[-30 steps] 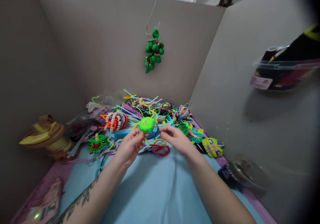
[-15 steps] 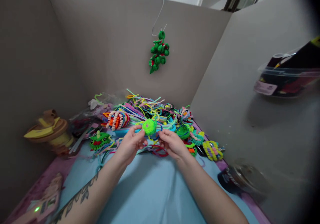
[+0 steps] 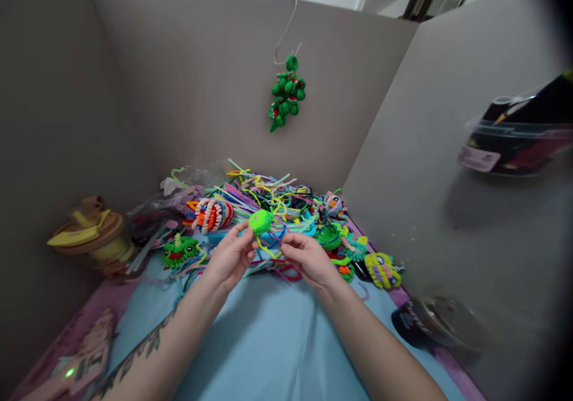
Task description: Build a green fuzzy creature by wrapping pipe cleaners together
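Turned and tilted since the earlier frame, a lime-green piece [image 3: 260, 222] sits pinched in our left hand [image 3: 231, 258], frame center; our right hand [image 3: 308, 260] grips a blue strand [image 3: 283, 231].

Open blue cloth [image 3: 259, 347] nearside, pipe-cleaner heap [image 3: 268, 193] blocking beyond fingers [image 3: 242, 241]

Green ball [image 3: 261, 222] now at another angle
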### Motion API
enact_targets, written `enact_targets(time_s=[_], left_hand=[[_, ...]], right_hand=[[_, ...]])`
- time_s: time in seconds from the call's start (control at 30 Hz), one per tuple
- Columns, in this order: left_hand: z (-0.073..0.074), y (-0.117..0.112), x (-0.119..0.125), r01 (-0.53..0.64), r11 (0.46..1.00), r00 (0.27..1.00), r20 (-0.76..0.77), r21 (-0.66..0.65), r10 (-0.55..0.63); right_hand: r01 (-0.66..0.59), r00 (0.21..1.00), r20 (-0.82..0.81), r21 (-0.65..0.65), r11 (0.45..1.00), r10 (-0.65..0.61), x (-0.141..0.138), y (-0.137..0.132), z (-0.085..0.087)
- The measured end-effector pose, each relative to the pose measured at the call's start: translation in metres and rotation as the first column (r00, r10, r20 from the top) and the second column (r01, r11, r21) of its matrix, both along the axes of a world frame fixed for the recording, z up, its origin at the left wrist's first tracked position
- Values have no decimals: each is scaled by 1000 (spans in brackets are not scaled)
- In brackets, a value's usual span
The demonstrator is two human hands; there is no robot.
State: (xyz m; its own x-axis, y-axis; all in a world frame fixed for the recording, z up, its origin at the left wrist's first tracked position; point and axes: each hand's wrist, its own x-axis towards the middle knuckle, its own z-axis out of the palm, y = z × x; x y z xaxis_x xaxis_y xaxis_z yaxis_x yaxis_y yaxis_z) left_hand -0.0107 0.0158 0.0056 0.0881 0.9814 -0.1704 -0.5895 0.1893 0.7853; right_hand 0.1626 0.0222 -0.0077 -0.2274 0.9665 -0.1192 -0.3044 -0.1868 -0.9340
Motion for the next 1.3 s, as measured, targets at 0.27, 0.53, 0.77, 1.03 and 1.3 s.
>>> enact_targets(time_s=[0.27, 0.53, 0.77, 1.03, 1.3], left_hand=[[-7, 1, -4, -68, 929, 720, -627, 364, 298], [-8, -16, 5, 158, 768, 409, -749, 621, 521], [-7, -24, 12, 211, 811, 391, -808, 546, 442], [-2, -20, 9, 187, 910, 687, -711, 370, 148], [5, -23, 14, 322, 895, 741, -670, 309, -35]], right_hand=[[190, 981, 16, 47, 981, -191, 0, 4, -3], [232, 972, 13, 63, 971, -233, 0, 4, -3], [186, 953, 170, 322, 928, -250, -11, -15, 1], [158, 856, 332, 560, 813, -395, -10, -23, 3], [219, 891, 261, 470, 855, -372, -11, -20, 0]])
